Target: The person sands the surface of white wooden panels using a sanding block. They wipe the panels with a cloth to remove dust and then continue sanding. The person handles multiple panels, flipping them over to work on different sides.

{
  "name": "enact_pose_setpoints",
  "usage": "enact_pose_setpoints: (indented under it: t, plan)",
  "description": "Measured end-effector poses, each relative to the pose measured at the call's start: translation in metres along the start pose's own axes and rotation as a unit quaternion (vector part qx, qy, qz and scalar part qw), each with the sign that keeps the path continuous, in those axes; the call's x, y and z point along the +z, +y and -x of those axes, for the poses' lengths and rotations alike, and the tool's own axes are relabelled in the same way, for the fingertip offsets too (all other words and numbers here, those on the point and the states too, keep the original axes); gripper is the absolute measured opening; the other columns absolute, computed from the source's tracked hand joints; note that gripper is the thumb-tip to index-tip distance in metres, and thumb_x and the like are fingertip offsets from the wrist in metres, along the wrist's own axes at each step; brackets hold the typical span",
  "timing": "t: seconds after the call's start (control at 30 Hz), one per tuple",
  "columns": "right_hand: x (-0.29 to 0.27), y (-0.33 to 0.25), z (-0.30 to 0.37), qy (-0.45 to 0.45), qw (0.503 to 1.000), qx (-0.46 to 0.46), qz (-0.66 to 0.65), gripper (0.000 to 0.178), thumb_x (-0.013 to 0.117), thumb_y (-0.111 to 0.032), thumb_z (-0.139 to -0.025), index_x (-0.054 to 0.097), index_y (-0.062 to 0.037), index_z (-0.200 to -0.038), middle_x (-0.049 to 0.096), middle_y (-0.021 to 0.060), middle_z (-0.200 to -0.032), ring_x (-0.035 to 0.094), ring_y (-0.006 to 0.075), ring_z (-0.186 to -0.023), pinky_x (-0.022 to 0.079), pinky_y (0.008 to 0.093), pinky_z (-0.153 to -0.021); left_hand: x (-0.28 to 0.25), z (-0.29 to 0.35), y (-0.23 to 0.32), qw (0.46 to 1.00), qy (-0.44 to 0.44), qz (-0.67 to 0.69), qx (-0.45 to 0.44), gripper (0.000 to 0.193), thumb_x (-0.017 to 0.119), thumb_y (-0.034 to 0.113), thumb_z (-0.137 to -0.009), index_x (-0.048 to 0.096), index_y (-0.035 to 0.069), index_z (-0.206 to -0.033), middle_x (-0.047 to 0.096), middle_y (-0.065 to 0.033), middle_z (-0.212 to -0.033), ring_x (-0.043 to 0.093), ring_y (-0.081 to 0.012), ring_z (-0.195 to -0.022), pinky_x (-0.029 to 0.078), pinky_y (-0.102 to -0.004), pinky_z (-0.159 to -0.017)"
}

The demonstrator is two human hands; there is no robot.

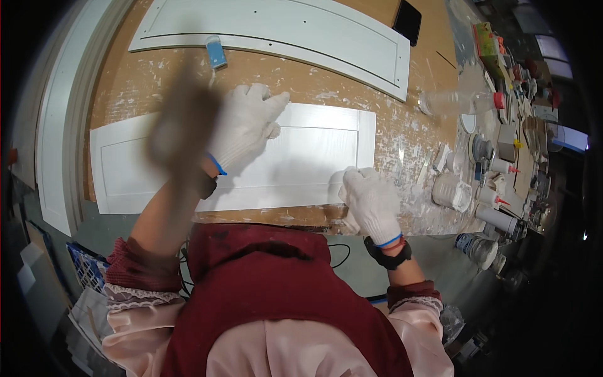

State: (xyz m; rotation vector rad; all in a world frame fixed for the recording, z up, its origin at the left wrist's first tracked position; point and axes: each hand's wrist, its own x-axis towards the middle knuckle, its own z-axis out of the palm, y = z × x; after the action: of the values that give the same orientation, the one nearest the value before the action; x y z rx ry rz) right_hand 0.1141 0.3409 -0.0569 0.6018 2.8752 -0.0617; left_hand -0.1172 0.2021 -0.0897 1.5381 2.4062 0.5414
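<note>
On the table (434, 74), a white panel (282, 166) lies beneath both hands (246, 122).

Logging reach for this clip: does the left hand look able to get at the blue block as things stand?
Probably yes: the left hand is over the near panel, the blue block is just beyond, by the far panel, and nothing visible stands between hand and block.

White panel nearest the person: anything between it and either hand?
Apart from the gloves, nothing visible: the left hand is over the panel, the right hand at its near right corner. A blurred dark object hides part of the panel's left side from view; its depth is unclear.
</note>
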Motion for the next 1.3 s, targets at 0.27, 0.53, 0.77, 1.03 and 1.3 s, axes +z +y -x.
enact_pose_setpoints:
  t: [0.27, 0.53, 0.77, 1.03, 1.3]
  plan:
    - [-0.014, -0.003, -0.061, 0.02, 0.998, -0.01, 0.066, 0.007, 0.06, -0.018, -0.079, 0.06, -0.0114, -0.077, 0.059, 0.0113, -0.075, 0.063, 0.0293, -0.063, 0.049, 0.0413, -0.053, 0.005, 0.001, -0.009, 1.0, -0.009, -0.019, -0.002, 0.05, 0.068, 0.021, -0.077, 0.054, 0.019, -0.125, 0.058, -0.0131, -0.109, 0.056, -0.0338, -0.099, 0.05, -0.042, -0.082]
    - [0.001, -0.004, -0.004, -0.03, 0.994, -0.037, 0.1, 0.006, 0.06, -0.018, -0.077, 0.062, -0.0124, -0.077, 0.06, 0.0107, -0.07, 0.065, 0.0275, -0.06, 0.05, 0.0405, -0.049, 0.006, 0.0, -0.008, 1.0, -0.011, -0.023, -0.007, 0.052, 0.067, 0.022, -0.078, 0.053, 0.018, -0.127, 0.058, -0.0142, -0.114, 0.056, -0.0337, -0.102, 0.05, -0.0424, -0.084]
    - [-0.011, -0.007, -0.058, 0.051, 0.993, -0.002, 0.107, 0.004, 0.063, -0.016, -0.074, 0.063, -0.013, -0.077, 0.061, 0.011, -0.074, 0.065, 0.0273, -0.065, 0.051, 0.0403, -0.055, 0.0, 0.001, -0.002, 0.999, -0.032, -0.023, -0.03, 0.051, 0.066, 0.021, -0.08, 0.052, 0.017, -0.129, 0.057, -0.0151, -0.116, 0.054, -0.0335, -0.106, 0.05, -0.0419, -0.086]
    - [-0.013, -0.01, -0.015, -0.071, 0.991, -0.049, 0.106, 0.007, 0.064, -0.017, -0.074, 0.063, -0.012, -0.078, 0.061, 0.0122, -0.076, 0.065, 0.0292, -0.067, 0.051, 0.0409, -0.058, 0.01, 0.005, -0.009, 0.999, -0.004, -0.035, -0.004, 0.046, 0.064, 0.021, -0.081, 0.053, 0.016, -0.125, 0.056, -0.0154, -0.116, 0.054, -0.0345, -0.104, 0.049, -0.0424, -0.086]
    - [-0.009, 0.034, -0.032, 0.096, 0.968, 0.096, -0.213, 0.02, 0.062, -0.022, -0.081, 0.069, -0.0052, -0.09, 0.066, 0.0174, -0.091, 0.064, 0.0356, -0.084, 0.051, 0.0404, -0.072, 0.014, 0.003, -0.009, 0.996, 0.056, -0.055, 0.043, 0.037, 0.065, 0.024, -0.08, 0.056, 0.011, -0.113, 0.058, -0.0142, -0.1, 0.057, -0.0329, -0.093, 0.048, -0.0426, -0.078]
